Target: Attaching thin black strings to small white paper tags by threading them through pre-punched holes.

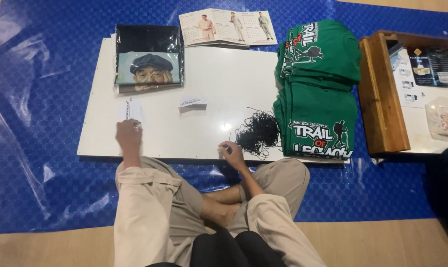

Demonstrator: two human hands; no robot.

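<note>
I sit cross-legged in beige trousers at a white board (pixel 209 84) lying on a blue tarp. My left hand (pixel 128 134) rests at the near left of the board, its fingers on a small white paper tag (pixel 129 110). My right hand (pixel 232 152) pinches a thin black string at the near edge, beside a tangled bundle of black strings (pixel 258 132). A second small stack of white tags (pixel 193 103) lies in the middle of the board.
Two piles of folded green printed shirts (pixel 317 89) sit at the board's right end. A dark shirt in a clear bag (pixel 148 58) lies at the far left, an open calendar booklet (pixel 227 27) behind. A wooden tray (pixel 380 94) with packets stands at right.
</note>
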